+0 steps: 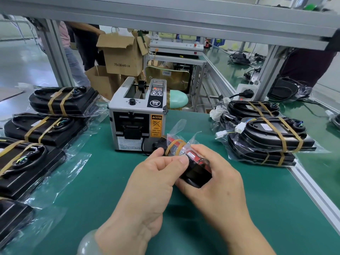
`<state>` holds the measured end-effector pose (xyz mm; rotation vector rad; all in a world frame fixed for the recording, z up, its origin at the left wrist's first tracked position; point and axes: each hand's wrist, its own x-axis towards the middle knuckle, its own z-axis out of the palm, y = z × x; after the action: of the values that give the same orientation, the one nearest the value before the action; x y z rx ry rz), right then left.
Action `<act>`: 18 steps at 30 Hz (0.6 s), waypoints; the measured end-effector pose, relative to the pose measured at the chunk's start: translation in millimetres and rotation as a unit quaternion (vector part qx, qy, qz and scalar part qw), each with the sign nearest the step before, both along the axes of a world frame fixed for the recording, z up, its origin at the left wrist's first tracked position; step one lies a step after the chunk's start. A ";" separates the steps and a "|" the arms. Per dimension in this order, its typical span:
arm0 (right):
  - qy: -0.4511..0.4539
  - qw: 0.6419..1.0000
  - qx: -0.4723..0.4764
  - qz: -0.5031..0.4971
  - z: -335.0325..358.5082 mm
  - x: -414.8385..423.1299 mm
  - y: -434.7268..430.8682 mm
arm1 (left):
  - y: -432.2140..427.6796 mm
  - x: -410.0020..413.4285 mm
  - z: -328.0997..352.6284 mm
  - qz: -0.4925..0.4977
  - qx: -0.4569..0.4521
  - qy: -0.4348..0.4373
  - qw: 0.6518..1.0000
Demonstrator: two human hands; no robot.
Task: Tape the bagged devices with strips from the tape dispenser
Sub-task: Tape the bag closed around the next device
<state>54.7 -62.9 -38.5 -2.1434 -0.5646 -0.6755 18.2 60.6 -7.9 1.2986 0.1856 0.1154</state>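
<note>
Just in front of the tape dispenser [137,119], above the green mat [103,190], both hands hold 1 small bagged device [197,165]: the left hand [156,173] pinches its side, the right hand [215,183] grips it from below. Tan tape [174,145] already wraps it, so pressing down seems in hand; next, likely set it aside and pull a fresh strip

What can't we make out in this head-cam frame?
1. Head view: the underside of the small bagged device, covered by the left hand and right hand.
2. Head view: whether a strip waits at the tape dispenser outlet; the slot is too dark.
3. Head view: the nearest left-side bagged unit, cut off by the left edge.
4. Head view: the dispenser's white label text, too small.
</note>
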 end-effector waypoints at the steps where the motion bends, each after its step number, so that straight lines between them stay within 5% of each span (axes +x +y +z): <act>1: -0.001 1.000 0.000 0.000 0.1 0.0 0.4 | -0.1 -0.4 0.2 0.001 0.002 -0.002 1.000; 18: -0.001 1.000 0.000 -0.011 -0.5 -0.7 1.5 | -2.6 -1.1 2.1 0.003 -0.007 0.003 1.000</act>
<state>54.0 -61.4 -39.0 -2.1520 -0.5441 -0.6897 17.0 58.0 -5.8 1.2848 0.1960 0.1157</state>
